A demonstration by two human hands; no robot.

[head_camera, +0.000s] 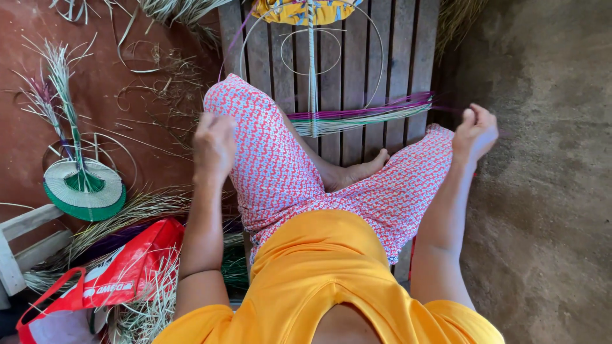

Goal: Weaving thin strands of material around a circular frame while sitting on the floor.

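My left hand [213, 145] is a closed fist over my left knee, and any strand in it is too thin to make out. My right hand [475, 130] is pinched shut on a thin purple strand that runs left into a flat bundle of purple and green straw strips [360, 116]. That bundle crosses an upright green spine [312, 70] inside thin wire hoops [357, 25] on the wooden slat bench [401, 57]. I sit cross-legged in patterned trousers with one bare foot [363, 171] showing.
A finished round green-and-white woven fan [84, 188] lies on the red floor at left, with loose straw [137, 210] around it. A red bag [121, 271] of straw sits at lower left beside a white wooden frame [19, 245]. Bare concrete floor [548, 191] lies to the right.
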